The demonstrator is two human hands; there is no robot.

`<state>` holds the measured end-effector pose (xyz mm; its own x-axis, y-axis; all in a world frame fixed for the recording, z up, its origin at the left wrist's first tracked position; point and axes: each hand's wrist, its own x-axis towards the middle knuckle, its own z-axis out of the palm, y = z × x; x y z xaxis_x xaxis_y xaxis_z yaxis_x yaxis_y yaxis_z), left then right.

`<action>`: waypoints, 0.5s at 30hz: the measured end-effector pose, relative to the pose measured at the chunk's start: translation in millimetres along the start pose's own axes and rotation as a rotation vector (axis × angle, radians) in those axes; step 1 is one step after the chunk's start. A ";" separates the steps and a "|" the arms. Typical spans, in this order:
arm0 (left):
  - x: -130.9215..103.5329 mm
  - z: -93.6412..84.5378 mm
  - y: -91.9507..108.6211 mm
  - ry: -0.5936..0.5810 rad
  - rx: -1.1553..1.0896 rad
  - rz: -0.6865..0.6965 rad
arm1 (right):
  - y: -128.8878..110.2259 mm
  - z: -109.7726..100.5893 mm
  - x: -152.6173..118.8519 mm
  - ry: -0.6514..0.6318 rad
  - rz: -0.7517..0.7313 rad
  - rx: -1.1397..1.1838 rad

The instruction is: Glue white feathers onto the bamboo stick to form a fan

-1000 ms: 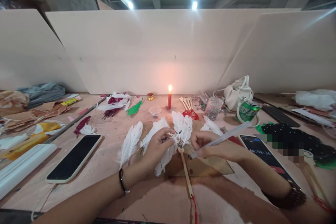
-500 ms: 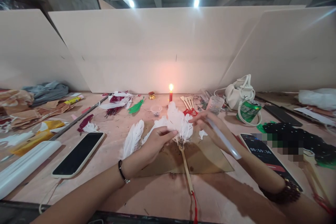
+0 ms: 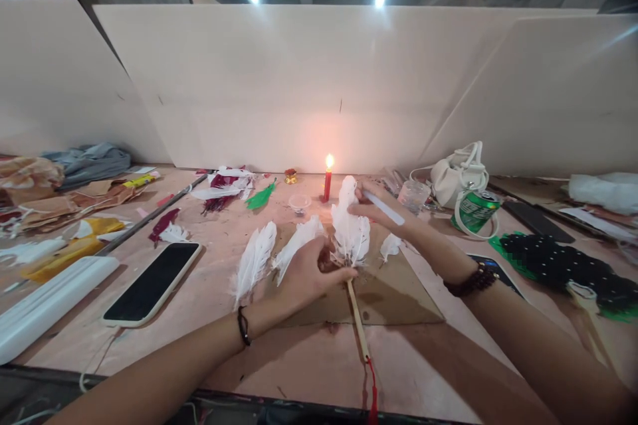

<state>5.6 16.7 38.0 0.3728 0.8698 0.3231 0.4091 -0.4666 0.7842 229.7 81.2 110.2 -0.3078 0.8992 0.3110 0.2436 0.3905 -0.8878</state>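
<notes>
A white feather fan (image 3: 351, 239) with a wooden handle (image 3: 357, 322) and red tassel (image 3: 373, 405) lies over brown cardboard (image 3: 409, 299). My left hand (image 3: 309, 272) curls around the fan's base, its thumb across the top of the handle; some fingertips are hidden. Near the feathers' upper right edge, my right hand (image 3: 383, 212) has its fingers closed on a translucent glue stick (image 3: 383, 207). Two loose white feathers, one outer (image 3: 255, 259) and one inner (image 3: 299, 247), lie left of the fan. A small white feather (image 3: 391, 247) rests on its right.
A lit red candle (image 3: 327, 184) stands just behind the fan. Left are a phone (image 3: 152, 282), a metal rod (image 3: 149, 216) and a green feather (image 3: 261, 195). Right are a green can (image 3: 476, 211), a white bag (image 3: 451, 176) and a black dotted fan (image 3: 558, 262).
My right hand has moved forward to the feathers' upper right side, with the glue stick swung flatter. My left hand has slid down to the fan's base. The feathers now look more upright.
</notes>
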 end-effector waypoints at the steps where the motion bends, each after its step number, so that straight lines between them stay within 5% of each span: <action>1: -5.1 2.9 -0.1 -0.042 0.110 0.063 | 7.1 -4.6 3.7 0.004 -0.008 0.033; 6: -28.0 14.1 4.5 -0.140 0.528 0.336 | 37.4 -10.9 12.8 0.025 -0.041 0.024; 15: -30.6 13.2 5.5 -0.154 0.595 0.383 | 54.3 -9.1 17.4 -0.082 0.036 -0.116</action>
<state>7.4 -14.7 25.4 0.6758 0.6161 0.4045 0.5940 -0.7802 0.1960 245.9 119.9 70.4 -0.3697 0.8958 0.2466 0.3593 0.3826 -0.8512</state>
